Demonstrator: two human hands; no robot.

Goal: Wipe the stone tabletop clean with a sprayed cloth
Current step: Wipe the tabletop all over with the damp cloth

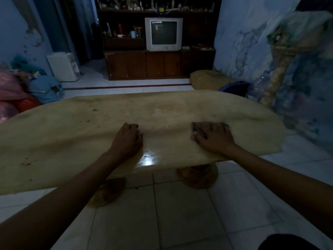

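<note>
A long yellowish stone tabletop (pixel 75 134) with irregular edges fills the middle of the view. Dark specks and stains lie on its left part, and a wet shiny patch glints near the front edge. My right hand (pixel 214 139) presses flat on a dark grey cloth (pixel 197 128) on the right half of the top; most of the cloth is hidden under the palm and fingers. My left hand (pixel 128 139) rests on the stone near the middle with fingers curled and nothing in it. No spray bottle is visible.
Two stone feet (pixel 197 175) hold the table above a white tiled floor. A dark wooden cabinet with an old television (pixel 163 34) stands at the back. Bags and bundles (pixel 16 94) lie at the left, a second stone slab (pixel 207 79) and a bottle at the right by the wall.
</note>
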